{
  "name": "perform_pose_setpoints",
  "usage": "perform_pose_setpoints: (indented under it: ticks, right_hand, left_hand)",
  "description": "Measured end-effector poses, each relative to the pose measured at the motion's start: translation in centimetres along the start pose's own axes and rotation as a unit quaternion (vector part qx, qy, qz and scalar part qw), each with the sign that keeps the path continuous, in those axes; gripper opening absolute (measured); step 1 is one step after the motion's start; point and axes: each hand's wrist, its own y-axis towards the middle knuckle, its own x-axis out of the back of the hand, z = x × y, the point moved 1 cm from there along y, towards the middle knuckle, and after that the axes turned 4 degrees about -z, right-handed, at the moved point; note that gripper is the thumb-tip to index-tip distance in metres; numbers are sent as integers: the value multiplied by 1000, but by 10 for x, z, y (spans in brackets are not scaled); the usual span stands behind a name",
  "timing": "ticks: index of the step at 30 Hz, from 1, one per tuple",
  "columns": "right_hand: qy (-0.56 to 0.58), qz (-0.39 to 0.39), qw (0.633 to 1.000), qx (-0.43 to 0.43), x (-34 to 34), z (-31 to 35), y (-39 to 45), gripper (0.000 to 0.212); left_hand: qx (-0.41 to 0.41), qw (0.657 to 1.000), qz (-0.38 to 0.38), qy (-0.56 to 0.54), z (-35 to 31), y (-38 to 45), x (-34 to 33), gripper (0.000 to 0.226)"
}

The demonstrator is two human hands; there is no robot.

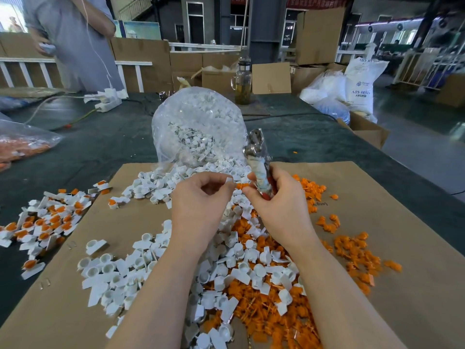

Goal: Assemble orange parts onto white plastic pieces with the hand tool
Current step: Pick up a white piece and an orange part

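Note:
My left hand [198, 197] pinches a small white plastic piece [229, 180] between thumb and fingers. My right hand [276, 200] grips the metal hand tool [256, 152], whose tape-wrapped handle points up, and its fingertips also hold a small orange part [242, 185] right beside the white piece. Below my hands a heap of loose white pieces [239, 258] mixes with loose orange parts [276, 311] on a brown cardboard sheet [390, 222]. Assembled white-and-orange pieces [50, 222] lie in a pile at the left.
A clear bag of white pieces [198, 127] spills open behind my hands. A bag of orange parts [22, 144] lies far left. A glass jar [242, 81], a power strip [108, 103] and cardboard boxes [319, 36] are at the back. A person [75, 39] stands at top left.

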Motion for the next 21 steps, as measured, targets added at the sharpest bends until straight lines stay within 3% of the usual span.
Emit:
perform_pose_setpoints:
  ticks: [8, 21]
  right_hand:
    - [-22, -20, 999, 30, 0, 0, -1, 30]
    - [-40, -38, 997, 52, 0, 0, -2, 32]
  left_hand:
    - [59, 997, 30, -46, -2, -2, -2, 9]
    - [1, 999, 48, -17, -4, -5, -2, 11]
